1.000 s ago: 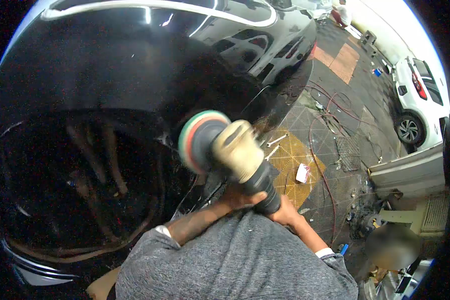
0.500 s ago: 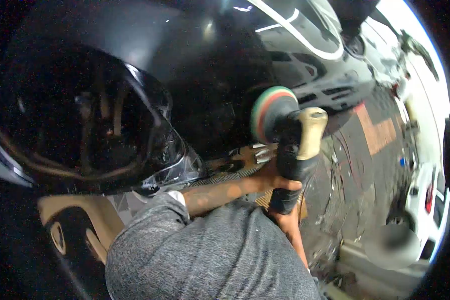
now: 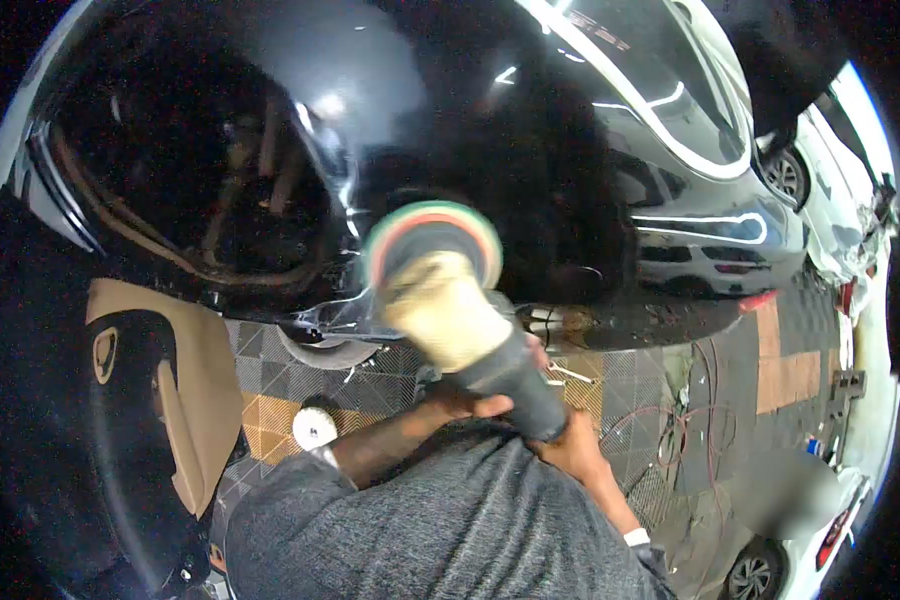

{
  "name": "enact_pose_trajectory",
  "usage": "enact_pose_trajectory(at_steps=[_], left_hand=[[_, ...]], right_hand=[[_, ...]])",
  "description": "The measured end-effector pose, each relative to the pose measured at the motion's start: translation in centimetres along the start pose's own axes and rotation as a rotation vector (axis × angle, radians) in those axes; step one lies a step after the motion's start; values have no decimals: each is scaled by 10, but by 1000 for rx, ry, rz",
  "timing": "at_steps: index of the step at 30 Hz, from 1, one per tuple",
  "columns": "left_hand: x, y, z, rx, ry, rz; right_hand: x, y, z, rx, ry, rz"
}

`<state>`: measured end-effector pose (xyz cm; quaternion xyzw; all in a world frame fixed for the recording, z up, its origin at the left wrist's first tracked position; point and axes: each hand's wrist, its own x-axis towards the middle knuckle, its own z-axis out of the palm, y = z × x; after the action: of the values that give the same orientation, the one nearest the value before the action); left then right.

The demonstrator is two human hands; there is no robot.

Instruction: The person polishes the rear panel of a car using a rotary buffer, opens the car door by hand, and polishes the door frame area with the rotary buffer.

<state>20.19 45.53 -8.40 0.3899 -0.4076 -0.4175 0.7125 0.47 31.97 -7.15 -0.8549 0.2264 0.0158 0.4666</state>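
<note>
A polisher with a cream and black body [image 3: 450, 315] and a round green-and-orange-edged pad [image 3: 438, 235] lies against the glossy black car panel [image 3: 510, 130]. My left hand [image 3: 467, 402] is wrapped round the polisher's body from the left, its fingers partly hidden beneath it. At the rear end of the black handle, my right hand [image 3: 573, 445] is closed round the grip. Blur softens the pad and the front of the tool. Left of the pad is the car's dark window [image 3: 190, 190].
An open car door with tan trim [image 3: 205, 370] stands at the left. A white round item [image 3: 314, 428] and a wrench [image 3: 573, 374] lie on the tiled floor. Red hose [image 3: 715, 420] runs across the floor at right. A white car [image 3: 820, 540] stands lower right.
Both hands and the polisher have shifted left along the black panel since half a second ago. The view has turned, showing more of the floor and door.
</note>
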Motion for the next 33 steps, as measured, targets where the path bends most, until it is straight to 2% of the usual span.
enact_pose_trajectory(at_steps=[1,3,5,7,8,9,11,12,15,17,19,22,24,25,33], left_hand=[[-3,10,3,-95,53,3],[-9,20,10,-259,183,5],[0,10,9,-280,103,50],[14,2,15,-215,-10,24],[24,-6,19,-62,-53,18],[33,-24,30,-99,-39,22],[55,-26,40,7,-149,-6],[58,-30,45,-15,-108,-27],[55,-39,44,-25,-67,-44],[43,-37,33,-49,-108,42],[31,-18,25,-198,-23,76],[14,8,11,-237,69,141],[5,-4,4,-249,122,169],[2,-11,6,-283,161,170],[31,-27,17,-108,-63,23]], right_hand=[[3,0,-1,-2,11,20],[11,0,-3,-29,-46,-87],[8,1,-10,19,-19,-154],[-3,2,-18,-20,19,-24],[-11,8,-20,18,41,60],[-20,9,-22,14,17,43],[-34,9,-29,-29,137,191],[-36,10,-32,-44,178,236],[-34,20,-36,74,155,145],[-25,34,-32,-68,128,72],[-8,22,-29,-74,83,27],[18,9,-26,-119,-15,-79],[27,6,-23,-144,-52,-252],[25,6,-24,-145,-57,-250],[-2,33,-8,35,51,53]])
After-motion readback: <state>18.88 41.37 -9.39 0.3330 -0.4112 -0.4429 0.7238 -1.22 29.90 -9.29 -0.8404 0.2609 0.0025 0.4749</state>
